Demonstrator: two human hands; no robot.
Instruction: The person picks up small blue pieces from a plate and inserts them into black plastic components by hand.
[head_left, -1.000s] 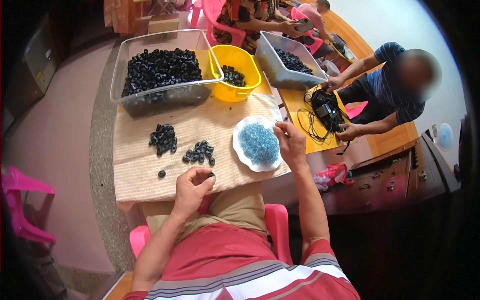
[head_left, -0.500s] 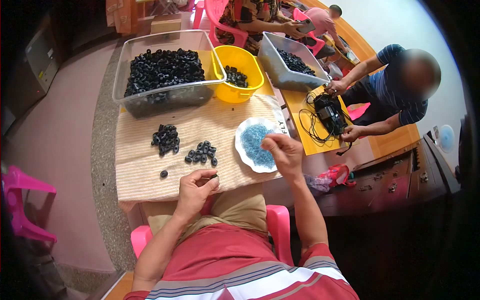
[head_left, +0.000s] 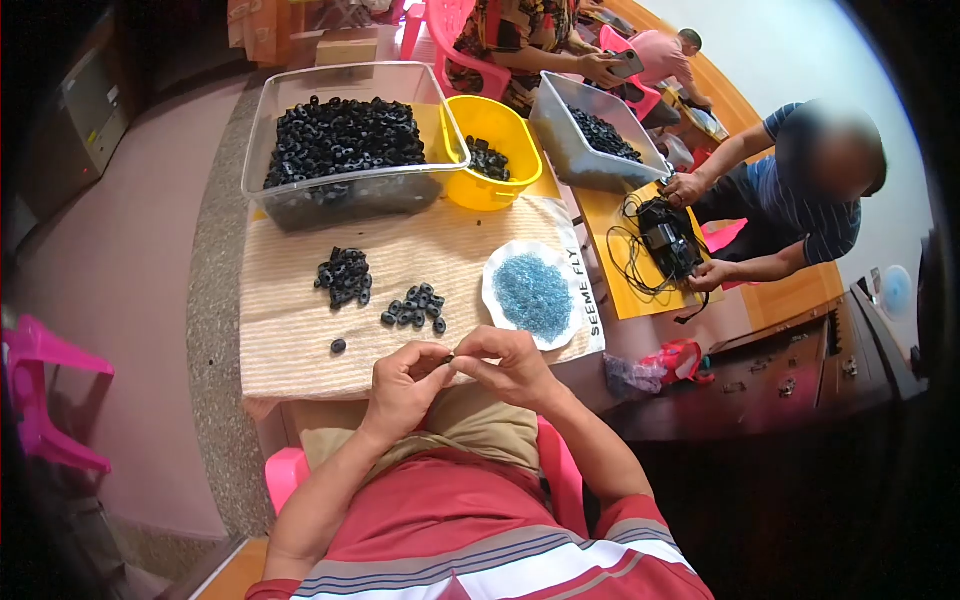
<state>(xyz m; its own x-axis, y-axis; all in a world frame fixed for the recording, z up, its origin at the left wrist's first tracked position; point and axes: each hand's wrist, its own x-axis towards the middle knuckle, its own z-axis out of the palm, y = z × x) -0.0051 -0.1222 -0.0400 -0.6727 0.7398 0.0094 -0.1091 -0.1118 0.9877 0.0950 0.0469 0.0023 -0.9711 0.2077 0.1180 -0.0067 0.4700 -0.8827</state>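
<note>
My left hand pinches a small black piece, mostly covered by the fingertips. Thumb and forefinger of my right hand are pressed together against the same piece; anything else between them is too small to see. Beyond my hands, a white scalloped plate holds small clear-blue bits. Two piles of black pieces, a larger one and a smaller one, lie on the striped cloth. A single black piece sits apart at the left.
Along the far edge stand a clear bin of black pieces, a yellow bucket and another bin. At the right, a person handles a black cabled device. Another person holds a phone.
My right hand has come from the plate, leftward and nearer, to meet my left hand at the black piece. My left hand still holds it. The view has shifted slightly.
</note>
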